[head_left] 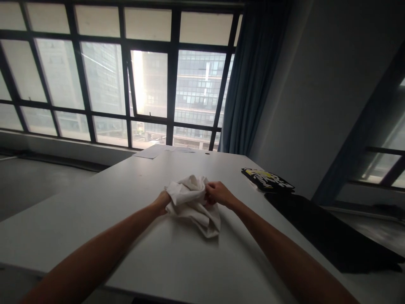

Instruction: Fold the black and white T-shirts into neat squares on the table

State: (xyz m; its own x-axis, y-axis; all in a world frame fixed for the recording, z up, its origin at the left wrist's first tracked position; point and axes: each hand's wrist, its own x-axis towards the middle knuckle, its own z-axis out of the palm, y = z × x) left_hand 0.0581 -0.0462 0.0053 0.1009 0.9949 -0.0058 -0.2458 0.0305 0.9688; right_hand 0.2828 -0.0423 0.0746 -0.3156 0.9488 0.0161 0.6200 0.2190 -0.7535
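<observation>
1. Clenching the cloth (pixel 190 196), the right hand (pixel 218 193) could lose a fold if its fingers slacken.
2. The left hand (pixel 162 202) is at the cloth's left side, fingers hidden; its hold cannot be told, and a weak one could slip.
3. Bunched between both hands, over the table (pixel 95 215), the cloth could crease if tugged unevenly.
4. To the right, a wide elbow swing could nudge the mat (pixel 322 228).

Bare hands (pixel 218 193), forearms (pixel 122 237) (slender)
</observation>
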